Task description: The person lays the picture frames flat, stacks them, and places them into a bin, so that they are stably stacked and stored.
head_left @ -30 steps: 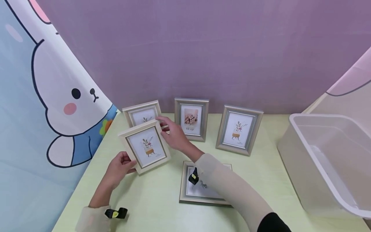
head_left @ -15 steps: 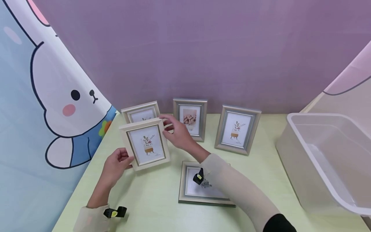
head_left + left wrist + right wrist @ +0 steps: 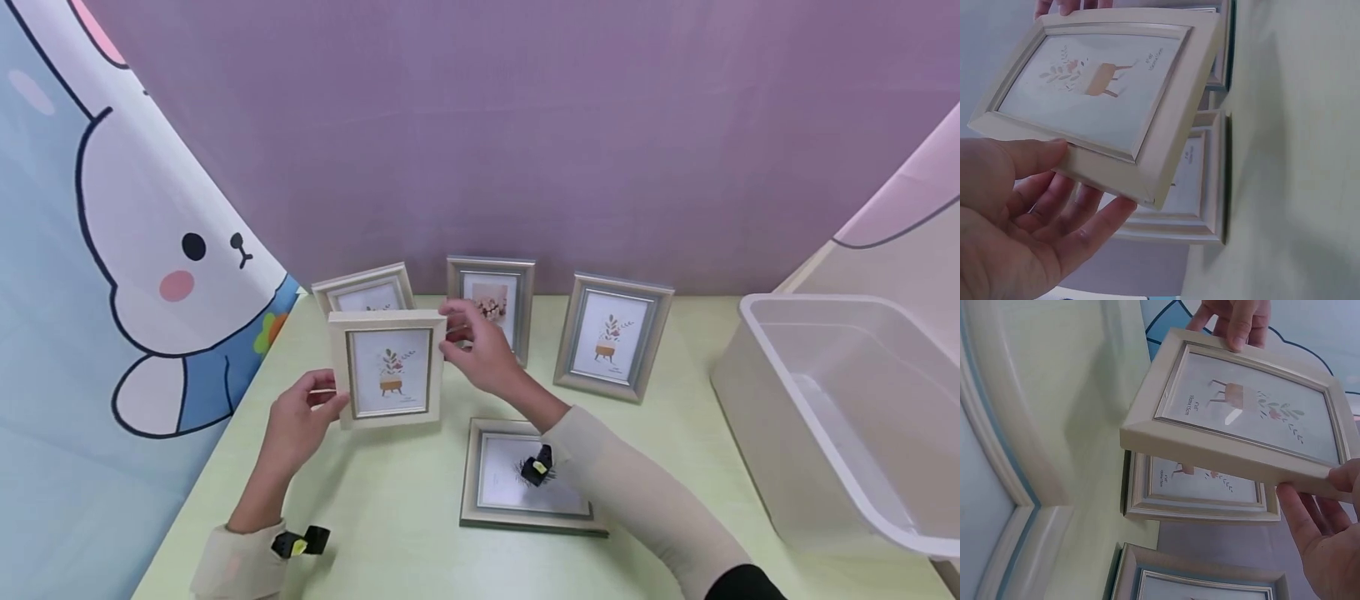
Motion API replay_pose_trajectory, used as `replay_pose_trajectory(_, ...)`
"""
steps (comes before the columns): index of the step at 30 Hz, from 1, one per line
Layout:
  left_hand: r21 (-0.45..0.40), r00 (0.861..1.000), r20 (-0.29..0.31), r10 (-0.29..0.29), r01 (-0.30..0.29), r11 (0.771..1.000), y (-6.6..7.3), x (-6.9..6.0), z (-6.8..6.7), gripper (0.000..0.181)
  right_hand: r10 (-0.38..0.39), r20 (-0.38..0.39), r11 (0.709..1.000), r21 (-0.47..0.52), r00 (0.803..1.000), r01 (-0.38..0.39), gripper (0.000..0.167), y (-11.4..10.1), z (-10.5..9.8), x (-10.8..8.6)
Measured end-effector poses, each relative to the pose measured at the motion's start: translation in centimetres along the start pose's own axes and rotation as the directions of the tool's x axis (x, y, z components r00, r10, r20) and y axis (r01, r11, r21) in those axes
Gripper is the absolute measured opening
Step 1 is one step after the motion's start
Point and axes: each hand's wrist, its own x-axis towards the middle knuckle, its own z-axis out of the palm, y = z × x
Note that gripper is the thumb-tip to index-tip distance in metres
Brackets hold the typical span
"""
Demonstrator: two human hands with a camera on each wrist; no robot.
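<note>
A cream picture frame with a potted-plant print is held up off the table between both hands. My left hand pinches its left edge, thumb on the front and fingers behind, as the left wrist view shows on the frame's border. At the upper right edge my right hand grips it the same way; in the right wrist view that hand has its thumb on the front. Behind it stands another cream picture frame, its lower part hidden.
Two silver-grey picture frames, one with a flower photo and one with a plant print, stand at the back. A larger frame lies flat in front, partly under the right forearm. A pale plastic bin stands at the right.
The held picture frame has turned from tilted to nearly level and shifted slightly right. Both hands have kept their hold; the right hand has moved right with it.
</note>
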Motion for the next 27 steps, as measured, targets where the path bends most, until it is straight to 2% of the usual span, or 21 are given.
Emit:
replay_pose_trajectory(5, 0.085, 0.997, -0.029, 0.076, -0.073, 0.994, 1.1, 0.1, 0.0, 0.039, 0.037, -0.019, 0.998, 0.048, 0.999, -0.036, 0.044, 0.3, -1.0, -0.7)
replay_pose_trajectory(10, 0.121, 0.988, -0.038, 0.147, -0.142, 0.982, 2.4, 0.3, 0.0, 0.036, 0.05, -0.039, 0.996, 0.072, 0.998, -0.048, 0.042, 0.8, -2.1, -1.2)
replay_pose_trajectory(20, 0.193, 0.97, -0.006, 0.244, -0.238, 0.952, 4.5, 0.9, 0.3, 0.037, 0.095, -0.055, 0.991, 0.097, 0.994, -0.089, 0.036, 2.2, -3.7, -3.0)
replay_pose_trajectory(23, 0.214, 0.959, -0.002, 0.285, -0.278, 0.937, 5.1, 1.0, 0.7, 0.038, 0.109, -0.049, 0.99, 0.094, 0.993, -0.104, 0.034, 2.6, -4.2, -3.6)
replay_pose_trajectory(27, 0.258, 0.935, -0.004, 0.354, -0.341, 0.904, 5.8, 1.2, 1.0, 0.036, 0.139, -0.048, 0.988, 0.072, 0.989, -0.135, 0.031, 3.1, -4.9, -4.3)
